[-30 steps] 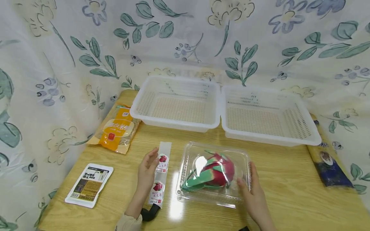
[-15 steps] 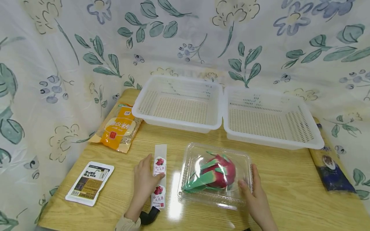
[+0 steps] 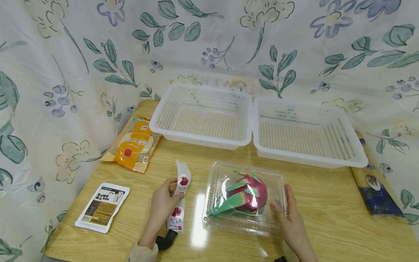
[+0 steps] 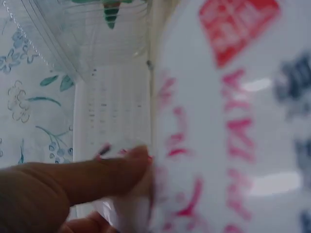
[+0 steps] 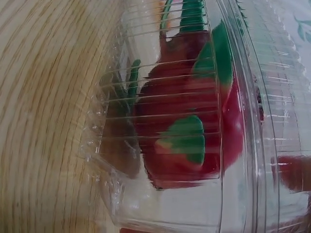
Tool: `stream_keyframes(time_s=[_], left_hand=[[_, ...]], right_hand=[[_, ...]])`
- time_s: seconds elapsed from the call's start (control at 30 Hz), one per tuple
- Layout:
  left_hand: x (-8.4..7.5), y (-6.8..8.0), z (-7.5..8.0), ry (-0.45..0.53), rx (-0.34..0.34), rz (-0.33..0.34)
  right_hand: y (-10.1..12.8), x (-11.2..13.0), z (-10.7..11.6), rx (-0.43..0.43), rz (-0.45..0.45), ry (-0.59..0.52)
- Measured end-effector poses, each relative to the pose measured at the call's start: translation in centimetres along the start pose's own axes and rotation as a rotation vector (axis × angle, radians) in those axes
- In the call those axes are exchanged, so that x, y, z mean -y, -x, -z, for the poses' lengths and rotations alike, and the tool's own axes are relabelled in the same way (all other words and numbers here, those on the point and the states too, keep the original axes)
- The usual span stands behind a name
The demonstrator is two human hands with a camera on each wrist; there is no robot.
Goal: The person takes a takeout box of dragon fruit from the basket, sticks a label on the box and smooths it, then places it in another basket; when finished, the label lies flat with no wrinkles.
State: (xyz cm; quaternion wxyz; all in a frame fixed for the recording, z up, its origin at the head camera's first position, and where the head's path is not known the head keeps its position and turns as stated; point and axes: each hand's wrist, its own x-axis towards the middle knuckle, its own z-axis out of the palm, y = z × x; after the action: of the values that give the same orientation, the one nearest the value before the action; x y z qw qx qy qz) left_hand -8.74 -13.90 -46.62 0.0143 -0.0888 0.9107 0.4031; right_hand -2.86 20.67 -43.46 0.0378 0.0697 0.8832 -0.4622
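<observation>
A strip of white dragon fruit stickers (image 3: 184,174) is pinched between the thumb and fingers of my left hand (image 3: 160,203); its upper end curls up off the table. In the left wrist view, the sticker strip (image 4: 233,126) looms large and blurred beside my thumb. A clear plastic clamshell box (image 3: 275,178) with its lid down sits on the table to the right of the strip. Inside lies a red dragon fruit (image 3: 254,196) with green scales. My right hand (image 3: 292,223) grips the box's right side, thumb over the lid's edge. Ribbed walls of the box (image 5: 180,206) fill the right wrist view.
Two white perforated baskets (image 3: 199,136) (image 3: 307,156) stand side by side at the back. An orange noodle packet (image 3: 134,145) and a white-edged pouch (image 3: 102,207) lie on the left. A blue and gold packet (image 3: 376,189) lies at the right edge of the wooden table (image 3: 330,218).
My left hand first hovers at the strip, then closes thumb and fingers on it, and the strip's upper part rises. My right hand stays at the box.
</observation>
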Motion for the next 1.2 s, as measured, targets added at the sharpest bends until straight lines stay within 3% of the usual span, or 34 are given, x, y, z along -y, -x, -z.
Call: stream_keyframes(time_s=[0.13,0.27,0.37,0.53,0.67,0.83,0.93,1.03,1.2], left_hand=[[-0.6,0.3,0.2,0.253,0.018,0.003],[-1.6,0.8,0.8,0.411,0.032,-0.001],[-2.6,1.4,1.6,0.485,0.047,-0.023],[-4.7,3.0,2.6,0.511,0.075,-0.11],[-6.2,4.3,2.8,0.465,0.035,-0.252],[-7.7,5.6,2.1,0.409,-0.053,-0.503],[-8.3,6.2,1.2,0.41,-0.091,-0.643],[-9.0,6.6,0.2,0.402,-0.124,-0.764],[-9.9,7.1,-0.8,0.385,-0.164,-0.95]], right_hand=[[0.2,0.1,0.1,-0.026,0.001,0.001],[0.3,0.6,0.1,-0.056,-0.02,-0.013],[0.3,1.2,0.3,-0.07,-0.039,-0.024],[0.2,3.0,0.5,-0.127,-0.009,-0.017],[0.6,5.7,0.1,-0.277,0.11,-0.073],[1.4,9.4,-1.5,-0.436,0.398,-0.2],[1.7,10.8,-2.8,-0.428,0.564,-0.253],[1.9,11.6,-3.9,-0.392,0.671,-0.294],[2.1,11.9,-5.1,-0.368,0.724,-0.331]])
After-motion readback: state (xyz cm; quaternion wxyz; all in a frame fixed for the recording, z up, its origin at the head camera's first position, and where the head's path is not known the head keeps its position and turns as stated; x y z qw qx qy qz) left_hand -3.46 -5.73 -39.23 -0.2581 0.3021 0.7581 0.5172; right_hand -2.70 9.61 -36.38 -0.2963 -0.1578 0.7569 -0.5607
